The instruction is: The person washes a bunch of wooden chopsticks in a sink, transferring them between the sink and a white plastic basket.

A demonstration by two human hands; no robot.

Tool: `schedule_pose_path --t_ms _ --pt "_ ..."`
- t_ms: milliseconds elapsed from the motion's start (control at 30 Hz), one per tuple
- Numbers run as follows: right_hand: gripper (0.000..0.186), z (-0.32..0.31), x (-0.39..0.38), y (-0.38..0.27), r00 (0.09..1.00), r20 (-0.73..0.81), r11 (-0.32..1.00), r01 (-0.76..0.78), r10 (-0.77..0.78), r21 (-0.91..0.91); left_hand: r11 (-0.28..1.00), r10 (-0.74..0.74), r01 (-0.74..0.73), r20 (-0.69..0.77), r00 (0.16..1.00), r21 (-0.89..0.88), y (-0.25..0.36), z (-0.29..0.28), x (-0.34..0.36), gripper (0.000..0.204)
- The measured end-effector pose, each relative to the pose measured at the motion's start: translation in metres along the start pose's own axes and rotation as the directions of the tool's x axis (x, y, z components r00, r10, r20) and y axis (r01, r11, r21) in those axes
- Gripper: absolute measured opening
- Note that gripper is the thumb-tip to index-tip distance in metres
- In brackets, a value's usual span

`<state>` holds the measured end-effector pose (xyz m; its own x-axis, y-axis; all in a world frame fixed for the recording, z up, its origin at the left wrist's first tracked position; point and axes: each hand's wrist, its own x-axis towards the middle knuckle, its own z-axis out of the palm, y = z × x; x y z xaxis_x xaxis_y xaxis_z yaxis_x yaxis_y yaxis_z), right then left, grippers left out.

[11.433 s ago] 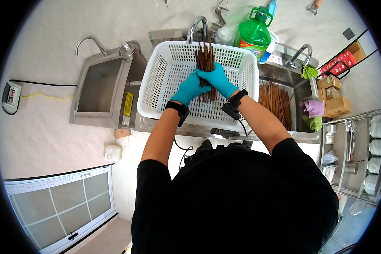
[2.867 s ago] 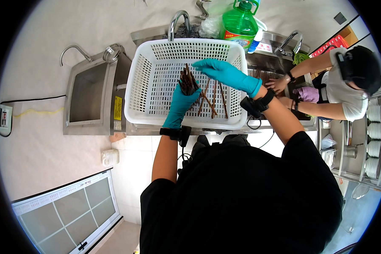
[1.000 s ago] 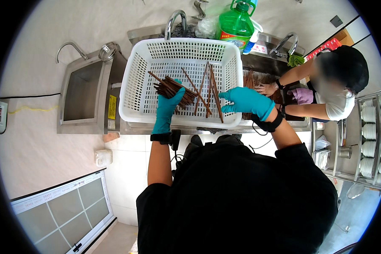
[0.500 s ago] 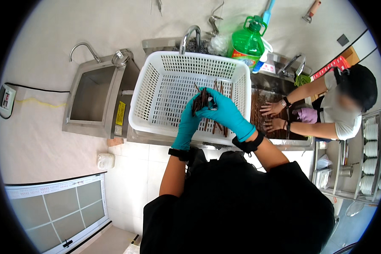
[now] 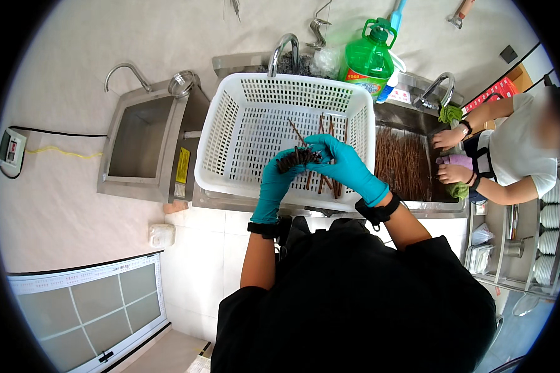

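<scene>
My hands, in turquoise rubber gloves, are held over a white plastic basket [image 5: 213, 133]. A bundle of dark brown chopsticks [image 5: 297, 160] sits in my left hand [image 5: 277, 179], whose fingers wrap round it with the stick ends fanned out. My right hand [image 5: 339, 163] closes against the bundle's right side; its fingertips are partly hidden, along with some silvery bits by them. Several loose chopsticks [image 5: 331, 130] lie in the right half of the basket, partly covered by my right hand.
To the right, a steel sink [image 5: 438, 210] holds a heap of chopsticks [image 5: 401, 165]. A co-worker stands there, hands near a purple cloth [image 5: 455, 160]. Behind the basket are a faucet [image 5: 284, 50] and a green jug [image 5: 367, 59]. Another steel sink [image 5: 130, 180] stands left.
The bundle has tilted and spread in my left hand, and both hands have come slightly nearer me. The co-worker's hands have left the chopstick heap and moved right, beside the cloths.
</scene>
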<state>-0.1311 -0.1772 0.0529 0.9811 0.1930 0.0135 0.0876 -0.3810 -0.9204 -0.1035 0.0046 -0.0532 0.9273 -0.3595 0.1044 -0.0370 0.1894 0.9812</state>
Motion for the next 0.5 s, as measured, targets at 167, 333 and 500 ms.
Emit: schedule_pose_path --t_ms 167,333,500 --pt "0.050 -0.002 -0.012 0.006 0.988 -0.003 0.980 0.154 -0.156 -0.126 1.000 0.012 -0.014 0.069 0.998 0.028 0.001 0.008 -0.010 0.046" --pt "0.048 0.003 -0.023 0.010 0.987 0.005 0.967 0.158 -0.161 -0.199 0.989 0.064 -0.080 0.133 0.989 0.124 0.012 0.013 -0.020 0.068" --pt "0.049 0.003 -0.024 0.015 0.996 0.011 0.987 0.091 -0.090 -0.131 0.998 0.047 -0.052 0.169 0.984 0.024 0.017 0.016 -0.017 0.064"
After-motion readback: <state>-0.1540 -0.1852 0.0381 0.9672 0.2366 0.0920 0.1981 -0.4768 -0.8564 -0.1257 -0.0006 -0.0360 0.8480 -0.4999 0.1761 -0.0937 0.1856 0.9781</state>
